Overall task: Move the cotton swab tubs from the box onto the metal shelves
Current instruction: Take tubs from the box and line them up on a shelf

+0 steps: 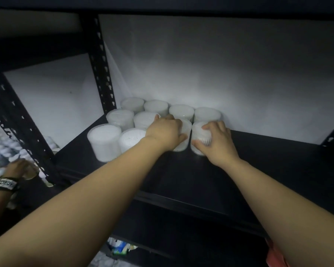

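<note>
On the black metal shelf (239, 170) the left hand (165, 132) is closed over one cotton swab tub (183, 139), and the right hand (218, 140) grips a second tub (199, 135) just beside it, in front of the other tubs (121, 117) standing near the wall

Tubs (121, 117) cluster at the shelf's (258, 160) back left, against the wall (220, 74), right of the upright post (102, 74). Left hand (165, 132) and right hand (218, 140) each sit on a front tub, side by side.
</note>
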A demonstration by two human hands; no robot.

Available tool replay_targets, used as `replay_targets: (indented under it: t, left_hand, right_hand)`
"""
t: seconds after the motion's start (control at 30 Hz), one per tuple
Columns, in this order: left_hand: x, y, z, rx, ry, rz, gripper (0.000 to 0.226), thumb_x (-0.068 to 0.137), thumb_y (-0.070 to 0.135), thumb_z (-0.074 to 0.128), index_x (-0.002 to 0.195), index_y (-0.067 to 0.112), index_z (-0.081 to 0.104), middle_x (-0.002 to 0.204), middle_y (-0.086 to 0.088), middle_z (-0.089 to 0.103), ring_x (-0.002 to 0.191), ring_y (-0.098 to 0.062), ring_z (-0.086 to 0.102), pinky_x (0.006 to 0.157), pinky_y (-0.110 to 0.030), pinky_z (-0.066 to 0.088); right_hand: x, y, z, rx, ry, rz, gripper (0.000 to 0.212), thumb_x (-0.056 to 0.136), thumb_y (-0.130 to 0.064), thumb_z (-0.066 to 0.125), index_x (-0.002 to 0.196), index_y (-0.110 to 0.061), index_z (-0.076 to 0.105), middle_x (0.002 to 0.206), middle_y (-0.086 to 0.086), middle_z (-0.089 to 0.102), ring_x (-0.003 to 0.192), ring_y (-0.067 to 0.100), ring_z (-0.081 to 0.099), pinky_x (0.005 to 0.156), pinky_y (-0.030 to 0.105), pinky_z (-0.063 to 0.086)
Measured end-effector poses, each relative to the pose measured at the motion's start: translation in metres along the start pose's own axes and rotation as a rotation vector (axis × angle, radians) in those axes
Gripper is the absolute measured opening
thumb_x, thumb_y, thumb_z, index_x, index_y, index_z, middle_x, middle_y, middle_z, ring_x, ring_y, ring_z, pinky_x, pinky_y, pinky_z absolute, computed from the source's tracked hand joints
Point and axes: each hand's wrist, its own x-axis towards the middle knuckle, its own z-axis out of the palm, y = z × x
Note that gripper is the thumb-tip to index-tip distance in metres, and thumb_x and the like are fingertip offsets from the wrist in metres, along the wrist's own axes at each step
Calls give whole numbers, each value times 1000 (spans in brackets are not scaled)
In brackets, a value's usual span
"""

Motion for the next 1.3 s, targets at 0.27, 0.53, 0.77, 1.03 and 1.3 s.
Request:
replay_targets:
  t: [0.27, 0.53, 0.77, 1.03, 1.3]
  left_hand:
    - [-9, -11, -12, -25, -27, 109, 71, 94, 56, 52, 151, 18, 37, 152, -10, 43, 138, -31, 42, 122, -52, 14]
    - [-90, -3, -17, -126, 157, 279, 71, 88, 57, 61, 145, 17, 46, 146, -9, 47, 136, -31, 42, 120, -45, 26]
    - [-155, 4, 26, -281, 153, 350, 70, 91, 59, 57, 150, 25, 43, 155, 1, 42, 143, -19, 36, 117, -39, 34]
    - [-223, 16, 87, -193, 137, 290, 77, 93, 63, 50, 157, 27, 30, 166, -4, 23, 155, -20, 14, 126, -46, 9]
    - [-289, 23, 153, -203, 74, 174, 77, 93, 62, 50, 157, 24, 31, 166, -4, 24, 155, -20, 14, 126, -46, 13]
  right_hand:
    - [-13, -24, -31, -46, -92, 51, 71, 77, -56, 77, 137, -27, 51, 144, -5, 43, 126, 26, 44, 106, 40, 42]
    - [-82, -54, -61, -198, -18, 101, 61, 87, -50, 68, 140, -26, 52, 147, -5, 44, 135, 21, 36, 103, 30, 34]
    - [-173, -66, -53, -190, -12, 200, 57, 89, -55, 64, 140, -33, 52, 149, -10, 42, 138, 14, 35, 112, 38, 38]
    - [-251, -65, -19, -184, 89, 144, 58, 93, -45, 64, 145, -22, 52, 158, -4, 41, 150, 14, 28, 120, 43, 30]
    - [-341, -42, 28, -70, 12, 140, 59, 96, -39, 64, 148, -17, 49, 159, -1, 41, 151, 14, 28, 120, 46, 31]
